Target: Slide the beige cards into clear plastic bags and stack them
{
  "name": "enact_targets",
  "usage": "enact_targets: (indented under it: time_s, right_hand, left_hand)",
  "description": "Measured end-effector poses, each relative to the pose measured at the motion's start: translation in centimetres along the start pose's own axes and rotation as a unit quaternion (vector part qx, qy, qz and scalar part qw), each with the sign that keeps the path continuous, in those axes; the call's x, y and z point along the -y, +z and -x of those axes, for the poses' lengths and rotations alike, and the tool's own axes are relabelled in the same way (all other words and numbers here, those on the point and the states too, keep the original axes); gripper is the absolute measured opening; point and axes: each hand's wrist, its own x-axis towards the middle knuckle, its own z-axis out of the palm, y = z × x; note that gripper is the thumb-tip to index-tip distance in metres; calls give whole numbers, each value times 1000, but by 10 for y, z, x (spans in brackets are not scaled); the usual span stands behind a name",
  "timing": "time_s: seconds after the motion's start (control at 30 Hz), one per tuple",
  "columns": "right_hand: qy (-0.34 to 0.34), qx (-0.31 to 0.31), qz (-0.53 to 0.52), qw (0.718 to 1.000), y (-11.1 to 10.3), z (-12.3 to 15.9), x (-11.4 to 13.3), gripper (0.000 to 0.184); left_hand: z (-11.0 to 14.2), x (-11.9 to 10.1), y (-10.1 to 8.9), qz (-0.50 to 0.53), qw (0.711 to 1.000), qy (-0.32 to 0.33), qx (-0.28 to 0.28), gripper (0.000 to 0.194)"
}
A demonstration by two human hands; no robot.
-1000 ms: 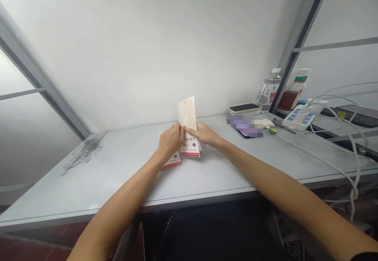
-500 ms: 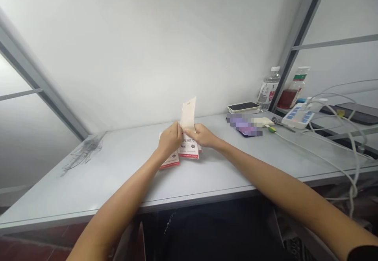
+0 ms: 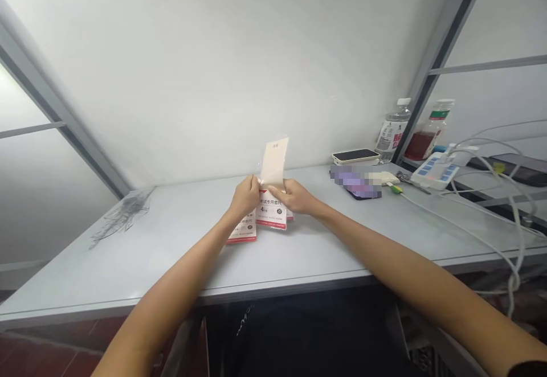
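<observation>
Forearms [image 3: 177, 286] converge on red-edged packets [image 3: 270, 214] over the desk [image 3: 179, 217]

With the front packet as the dial's centre and twelve at the wall [image 3: 171, 81], the left forearm comes in from seven and the right from four, both stretched forward. The left hand [image 3: 245, 196] lies at ten, back of the hand up, fingers curled together at the packets' edge. The right hand [image 3: 299, 196] sits at two, turned inward, pinching the front packet: thumb across its face, other fingers behind. A cream panel [image 3: 274, 160] in clear film rises from that grip toward twelve, while the front packet's label slopes toward six. The second packet [image 3: 243, 232] is at eight, beneath the left hand; a red corner [image 3: 290, 217] of one more peeks out at four.

Much is covered. The left hand hides the second packet's top, and its fingertips are so bunched that I cannot tell what, if anything, they pinch. The right fingers vanish behind the front packet. Most print is too small to read, though a black disc marked 20 is legible. The left arm runs off the bottom edge, and the dark cuff [image 3: 530, 368] on the right is cropped at the corner. Pixelation blurs a purple item [image 3: 352, 182] between two and three, just short of the phone [image 3: 356, 156].
</observation>
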Motion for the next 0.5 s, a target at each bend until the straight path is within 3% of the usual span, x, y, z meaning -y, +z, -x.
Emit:
enact_targets:
  time_s: [0.17, 0.3, 0.5]
  right_hand:
    - [-5, 11, -17, 1000, -1, -3, 2, 27]
    - [2, -9, -72, 997, -5, -6, 2, 29]
    - [-3, -52, -122, 991, -11, -10, 0, 36]
  left_hand:
    - [-3, 3, -3, 83, 996, 17, -15, 32]
    - [-6, 1, -8, 172, 985, -22, -24, 30]
    - [-6, 5, -7, 107, 992, -68, -29, 22]
